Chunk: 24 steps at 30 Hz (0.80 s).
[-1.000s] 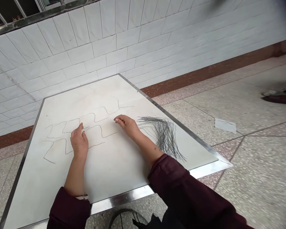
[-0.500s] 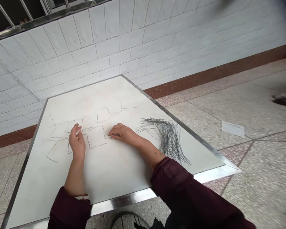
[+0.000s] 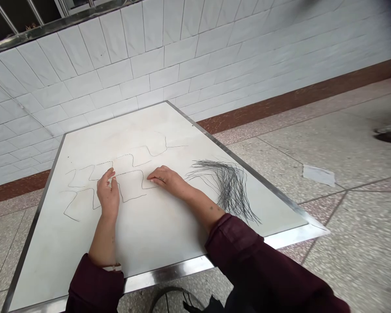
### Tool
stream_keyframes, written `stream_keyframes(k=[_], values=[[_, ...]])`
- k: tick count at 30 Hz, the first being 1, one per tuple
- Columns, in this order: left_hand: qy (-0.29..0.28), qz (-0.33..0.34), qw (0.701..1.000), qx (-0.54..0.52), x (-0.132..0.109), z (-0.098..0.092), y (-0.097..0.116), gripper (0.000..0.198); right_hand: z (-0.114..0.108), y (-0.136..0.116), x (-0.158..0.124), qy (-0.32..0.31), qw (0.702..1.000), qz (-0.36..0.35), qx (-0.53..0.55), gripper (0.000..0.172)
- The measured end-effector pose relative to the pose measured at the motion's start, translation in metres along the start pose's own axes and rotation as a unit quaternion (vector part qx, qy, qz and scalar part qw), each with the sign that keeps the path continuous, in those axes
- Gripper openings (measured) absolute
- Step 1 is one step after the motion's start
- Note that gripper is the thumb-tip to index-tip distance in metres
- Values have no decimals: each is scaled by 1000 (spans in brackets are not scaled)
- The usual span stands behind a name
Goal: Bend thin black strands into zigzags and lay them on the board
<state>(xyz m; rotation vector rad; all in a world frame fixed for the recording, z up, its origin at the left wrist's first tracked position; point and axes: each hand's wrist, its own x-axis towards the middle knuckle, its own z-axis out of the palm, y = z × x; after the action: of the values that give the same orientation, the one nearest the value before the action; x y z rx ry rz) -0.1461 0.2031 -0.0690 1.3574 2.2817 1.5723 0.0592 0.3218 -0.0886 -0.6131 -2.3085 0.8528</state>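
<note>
Several thin dark wires bent into stepped shapes lie on the white table (image 3: 163,243). My left hand (image 3: 108,195) is at the left end of one bent wire (image 3: 142,179), its thumb a little apart from the curved fingers. Whether it touches that wire is unclear. My right hand (image 3: 169,180) hovers or rests just above the same wire's right end, fingers stretched to the left and its thumb hidden. Behind my hands lie more bent wires (image 3: 132,160), and to the left another bent wire (image 3: 70,204).
A loose bundle of dark wires (image 3: 231,187) lies to the right of my right forearm. Metal trim (image 3: 169,273) edges the table. Past it are a white tiled wall (image 3: 150,65) and a speckled floor with a white scrap (image 3: 318,174).
My left hand has shifted slightly right. My right hand's fingers have moved off the wire end, which now shows below them. The wire has barely moved.
</note>
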Motion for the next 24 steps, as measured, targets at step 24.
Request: stream_keyframes(k=[24], values=[[-259, 202, 916, 229, -9, 34, 5, 52, 4, 3, 1, -78, 997, 3, -9, 18]])
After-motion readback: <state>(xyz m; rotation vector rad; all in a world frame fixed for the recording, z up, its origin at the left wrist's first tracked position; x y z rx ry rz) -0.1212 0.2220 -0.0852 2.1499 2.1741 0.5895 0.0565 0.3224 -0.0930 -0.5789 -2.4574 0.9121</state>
